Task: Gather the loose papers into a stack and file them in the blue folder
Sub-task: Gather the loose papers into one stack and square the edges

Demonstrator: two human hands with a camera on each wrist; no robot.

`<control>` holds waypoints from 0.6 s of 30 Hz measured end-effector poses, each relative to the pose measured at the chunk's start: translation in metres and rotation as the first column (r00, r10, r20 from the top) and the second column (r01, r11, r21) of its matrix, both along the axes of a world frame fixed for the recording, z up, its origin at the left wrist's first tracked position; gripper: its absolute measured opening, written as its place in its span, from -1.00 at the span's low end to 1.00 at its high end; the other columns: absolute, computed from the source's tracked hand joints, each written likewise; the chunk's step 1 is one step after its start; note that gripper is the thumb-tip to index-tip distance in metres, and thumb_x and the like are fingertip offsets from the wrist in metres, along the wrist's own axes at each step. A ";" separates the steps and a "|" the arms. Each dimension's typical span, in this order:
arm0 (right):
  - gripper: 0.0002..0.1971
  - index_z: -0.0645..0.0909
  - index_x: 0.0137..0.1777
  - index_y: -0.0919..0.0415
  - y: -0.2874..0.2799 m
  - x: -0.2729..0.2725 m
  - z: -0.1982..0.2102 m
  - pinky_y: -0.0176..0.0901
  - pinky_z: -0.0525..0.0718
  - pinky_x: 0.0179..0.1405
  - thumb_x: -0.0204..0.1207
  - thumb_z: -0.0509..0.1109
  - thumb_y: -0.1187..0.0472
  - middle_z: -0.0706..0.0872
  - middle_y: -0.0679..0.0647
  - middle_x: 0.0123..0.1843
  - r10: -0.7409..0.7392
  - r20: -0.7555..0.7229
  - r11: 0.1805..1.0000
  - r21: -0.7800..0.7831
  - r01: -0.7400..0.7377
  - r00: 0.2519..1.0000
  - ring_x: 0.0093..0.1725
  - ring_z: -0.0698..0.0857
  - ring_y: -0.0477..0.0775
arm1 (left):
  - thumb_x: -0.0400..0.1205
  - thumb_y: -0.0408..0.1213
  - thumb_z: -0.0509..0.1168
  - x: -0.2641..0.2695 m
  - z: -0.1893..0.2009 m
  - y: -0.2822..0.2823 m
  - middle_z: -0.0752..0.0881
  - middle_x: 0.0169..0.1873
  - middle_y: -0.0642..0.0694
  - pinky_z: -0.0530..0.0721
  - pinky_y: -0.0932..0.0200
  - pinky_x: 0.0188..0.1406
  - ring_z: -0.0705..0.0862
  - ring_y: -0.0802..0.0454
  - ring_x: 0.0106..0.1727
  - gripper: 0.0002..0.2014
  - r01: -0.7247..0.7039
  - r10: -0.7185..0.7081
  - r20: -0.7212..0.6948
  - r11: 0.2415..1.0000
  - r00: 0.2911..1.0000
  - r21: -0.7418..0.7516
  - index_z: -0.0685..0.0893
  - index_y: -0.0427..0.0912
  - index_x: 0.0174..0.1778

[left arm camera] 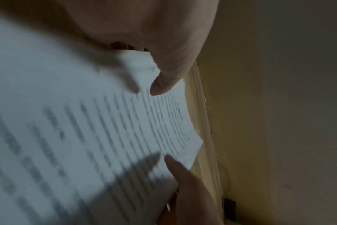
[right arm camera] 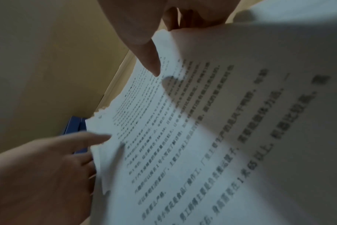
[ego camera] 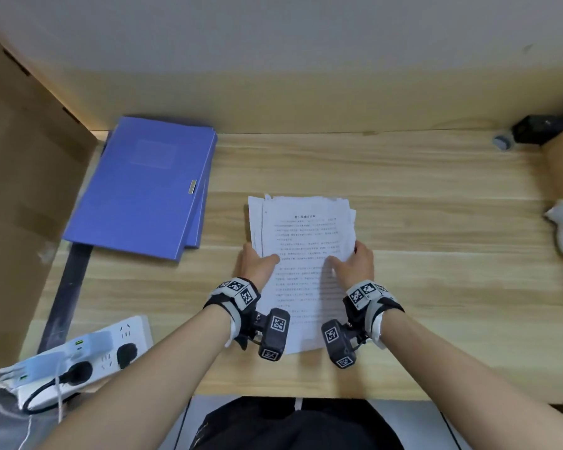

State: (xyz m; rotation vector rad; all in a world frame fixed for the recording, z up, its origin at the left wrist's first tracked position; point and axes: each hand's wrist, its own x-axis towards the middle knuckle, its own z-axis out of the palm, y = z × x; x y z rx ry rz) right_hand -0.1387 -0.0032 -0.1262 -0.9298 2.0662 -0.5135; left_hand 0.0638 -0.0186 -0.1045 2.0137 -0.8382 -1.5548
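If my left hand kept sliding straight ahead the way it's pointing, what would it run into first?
Nothing soon, it seems. The left hand, gripping the paper stack by its left edge, points away over bare desk toward the back wall; the blue folder lies off to its left.

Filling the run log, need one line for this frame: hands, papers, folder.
left hand: grips paper stack left edge | right hand: grips right edge | stack: uneven, lifted | blue folder: closed, on desk, apart

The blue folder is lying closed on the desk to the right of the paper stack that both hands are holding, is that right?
Not quite. The blue folder does lie closed on the desk, but to the left of the paper stack, not the right. The head view shows it. The left hand and right hand do hold the stack.
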 end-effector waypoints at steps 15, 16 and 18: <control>-0.64 0.63 0.21 0.37 -0.030 -0.012 0.095 -0.32 0.72 -0.39 0.41 0.52 0.46 0.77 0.21 0.08 -0.074 0.382 0.978 -0.152 0.142 0.921 -0.15 0.75 0.09 | 0.60 -0.56 0.30 0.001 0.080 -0.039 0.75 0.11 -0.18 0.71 -0.18 0.20 0.74 -0.19 0.15 -0.73 -0.044 0.008 -0.190 0.981 0.982 -0.187 0.60 -0.22 0.18; -0.67 0.65 0.18 0.37 -0.037 -0.015 0.108 -0.37 0.71 -0.44 0.41 0.53 0.46 0.77 0.17 0.03 -0.066 0.402 0.971 -0.186 0.152 0.913 -0.19 0.75 0.03 | 0.58 -0.56 0.32 -0.001 0.092 -0.047 0.76 0.09 -0.16 0.72 -0.18 0.19 0.75 -0.19 0.14 -0.73 -0.043 0.001 -0.196 0.977 0.981 -0.208 0.61 -0.22 0.15; -0.76 0.69 0.04 0.30 -0.050 -0.022 0.133 -0.23 0.80 -0.28 0.40 0.56 0.45 0.79 0.09 -0.05 -0.041 0.452 0.956 -0.242 0.167 0.891 -0.21 0.77 -0.04 | 0.52 -0.57 0.36 -0.005 0.118 -0.061 0.79 0.08 -0.16 0.76 -0.16 0.14 0.77 -0.18 0.12 -0.69 -0.049 -0.009 -0.221 0.965 0.975 -0.257 0.65 -0.26 0.16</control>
